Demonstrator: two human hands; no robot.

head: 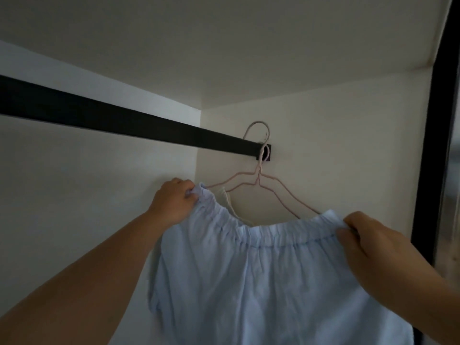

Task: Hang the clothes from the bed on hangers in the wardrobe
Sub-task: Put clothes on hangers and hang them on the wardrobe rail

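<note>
Head view, nearest first: pale blue garment of thin crinkled cloth, gathered elastic waistband on top, held up and spread inside the wardrobe. Left hand pinching the waistband's left end, fingers curled round the bunched cloth; right hand gripping the right end, grip closed on the fabric. Behind the waistband, two thin pink wire hangers, lower parts hidden by the cloth, something cream-coloured beside them, too covered to identify. Farther back, black rail carrying the hooks, ending at a white side wall. Dark door frame along the right edge.
</note>
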